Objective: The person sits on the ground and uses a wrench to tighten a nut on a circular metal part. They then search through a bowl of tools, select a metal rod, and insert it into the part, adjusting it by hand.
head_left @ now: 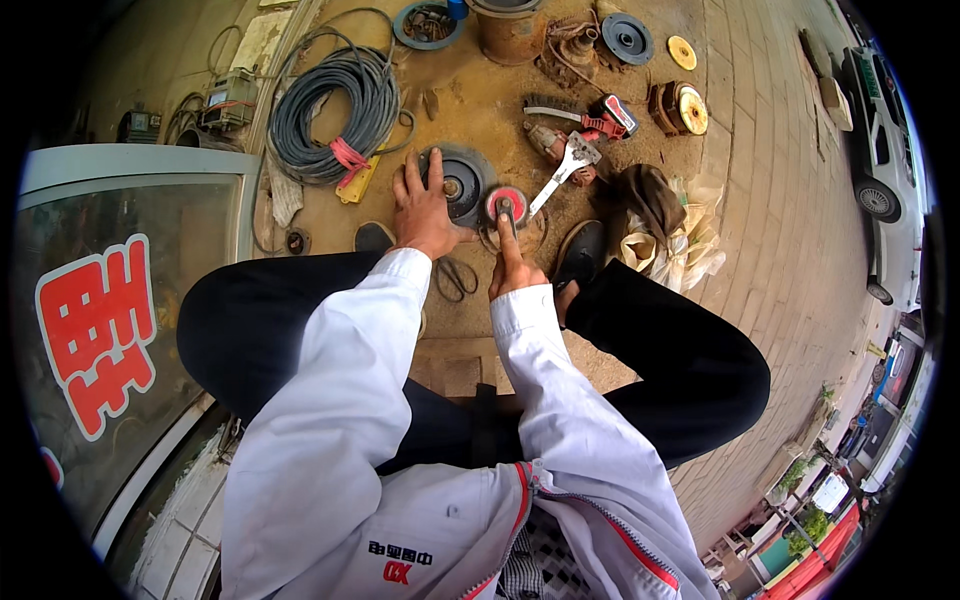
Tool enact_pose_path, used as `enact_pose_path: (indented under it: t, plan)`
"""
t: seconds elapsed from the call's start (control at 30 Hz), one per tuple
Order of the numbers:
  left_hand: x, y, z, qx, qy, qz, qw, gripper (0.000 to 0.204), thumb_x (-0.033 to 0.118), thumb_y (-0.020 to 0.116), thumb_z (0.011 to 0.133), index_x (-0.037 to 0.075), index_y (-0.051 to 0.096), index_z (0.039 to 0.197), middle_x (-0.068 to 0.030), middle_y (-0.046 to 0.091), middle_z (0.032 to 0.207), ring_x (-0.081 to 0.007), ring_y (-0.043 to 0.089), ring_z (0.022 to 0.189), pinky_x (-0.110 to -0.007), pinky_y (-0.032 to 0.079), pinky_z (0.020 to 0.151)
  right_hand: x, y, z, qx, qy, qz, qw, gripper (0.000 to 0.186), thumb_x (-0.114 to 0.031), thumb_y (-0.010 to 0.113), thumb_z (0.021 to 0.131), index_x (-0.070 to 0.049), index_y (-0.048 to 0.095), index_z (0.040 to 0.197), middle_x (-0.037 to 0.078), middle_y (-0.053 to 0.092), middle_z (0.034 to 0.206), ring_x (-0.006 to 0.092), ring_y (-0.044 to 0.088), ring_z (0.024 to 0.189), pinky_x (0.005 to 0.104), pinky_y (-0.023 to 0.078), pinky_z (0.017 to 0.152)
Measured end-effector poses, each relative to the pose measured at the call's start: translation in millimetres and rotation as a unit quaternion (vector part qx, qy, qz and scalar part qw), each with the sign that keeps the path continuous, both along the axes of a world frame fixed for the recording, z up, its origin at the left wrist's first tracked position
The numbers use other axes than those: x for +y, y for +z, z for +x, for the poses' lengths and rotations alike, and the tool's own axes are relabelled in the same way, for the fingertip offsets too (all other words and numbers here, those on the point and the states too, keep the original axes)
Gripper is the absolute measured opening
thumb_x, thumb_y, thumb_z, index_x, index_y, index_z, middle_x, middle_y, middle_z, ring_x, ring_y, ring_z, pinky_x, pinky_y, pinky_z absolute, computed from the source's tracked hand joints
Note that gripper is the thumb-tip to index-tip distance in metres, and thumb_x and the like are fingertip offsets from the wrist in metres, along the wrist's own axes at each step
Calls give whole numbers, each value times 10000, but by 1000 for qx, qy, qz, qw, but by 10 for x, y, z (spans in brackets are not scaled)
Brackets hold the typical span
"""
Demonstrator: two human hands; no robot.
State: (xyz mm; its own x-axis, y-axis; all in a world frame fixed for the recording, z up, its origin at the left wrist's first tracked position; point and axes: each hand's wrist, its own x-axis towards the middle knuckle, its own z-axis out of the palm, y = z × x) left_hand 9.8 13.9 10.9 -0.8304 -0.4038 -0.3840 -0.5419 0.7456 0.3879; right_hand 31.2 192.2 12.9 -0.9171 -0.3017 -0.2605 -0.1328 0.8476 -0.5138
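My left hand [426, 218] rests with fingers spread over a dark round metal disc [466, 170] with a central hub. Beside it, my right hand [512, 258] has its fingers curled at a small red-topped round tool [506, 199], the index finger reaching onto its centre; exactly what the curled fingers grip is partly hidden. A white-handled tool [550, 185] lies just right of the red one. Black scissors or a similar looped tool [455, 280] lie below my hands, between my dark shoes [580, 250].
Around them are coiled cable [320, 100], a red-black cordless tool [610, 118], a brush [550, 108], rusty housings [505, 30], a blue bowl of parts [425, 30], discs [628, 40] and crumpled sacking [670, 240]. A glass door [200, 220] stands left; parked cars [880, 140] are far right.
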Motion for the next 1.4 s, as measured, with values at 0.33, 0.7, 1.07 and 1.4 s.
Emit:
enact_pose_path:
  t: [0.33,0.7,1.07,1.4]
  plan:
    - [-3,4,-47,-19,-4,10,1000,1450,352,999,528,133,82,1629,-241,44,1654,-487,113,1497,-504,315,1197,189,-98,301,18,-3,-15,1000,761,-6,604,910,-326,393,1568,304,598,699,430,665,591,499,503,533]
    - [2,104,-40,-26,1,26,999,1442,345,995,541,115,78,1629,-246,58,1650,-491,116,1490,-494,290,1205,160,-102,194,27,25,-13,999,760,-11,628,896,-288,401,1567,308,609,698,428,672,613,503,495,527]
    - [-16,19,29,9,4,15,1000,1444,339,1000,522,99,95,1622,-257,89,1635,-493,144,1480,-514,296,1199,73,22,87,-51,23,51,997,812,-55,626,905,-372,318,1587,314,618,758,430,699,677,527,535,584]
    - [258,-104,80,33,130,-21,991,1307,554,899,604,56,193,1584,-273,166,1602,-528,223,1430,-560,281,1176,-412,17,-675,12,43,65,997,807,-119,599,915,-412,271,1591,293,680,904,469,708,811,548,570,718]
